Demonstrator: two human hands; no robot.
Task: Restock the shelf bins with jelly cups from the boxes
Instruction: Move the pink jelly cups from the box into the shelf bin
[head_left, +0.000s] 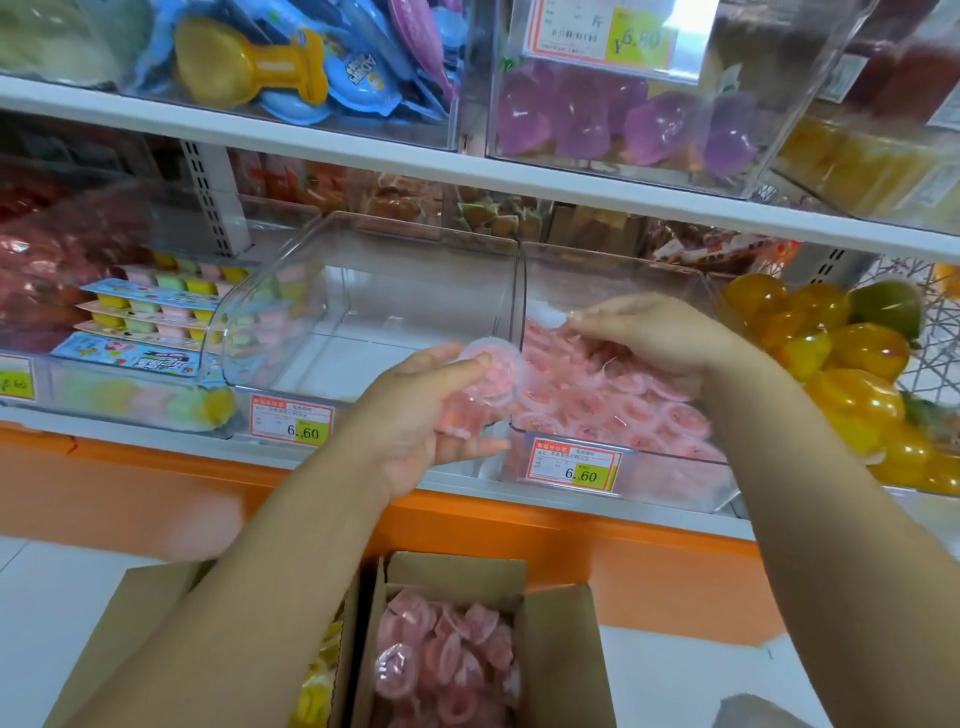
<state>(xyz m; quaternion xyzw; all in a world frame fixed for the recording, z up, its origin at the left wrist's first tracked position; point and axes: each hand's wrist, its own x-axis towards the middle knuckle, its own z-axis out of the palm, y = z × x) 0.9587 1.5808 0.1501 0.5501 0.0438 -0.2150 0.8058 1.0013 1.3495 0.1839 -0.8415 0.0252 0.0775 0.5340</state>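
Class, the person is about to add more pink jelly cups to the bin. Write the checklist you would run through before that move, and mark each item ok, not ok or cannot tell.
1. The left hand grips the held cups: ok.
2. The pink bin already holds matching pink cups: ok.
3. The pink bin has room left: ok, its upper part looks unfilled.
4. The drop path is free: not ok, the right hand lies over the cups in the bin.
5. The right hand holds nothing: cannot tell, its palm faces down.
6. The box has stock: ok, pink cups show inside.
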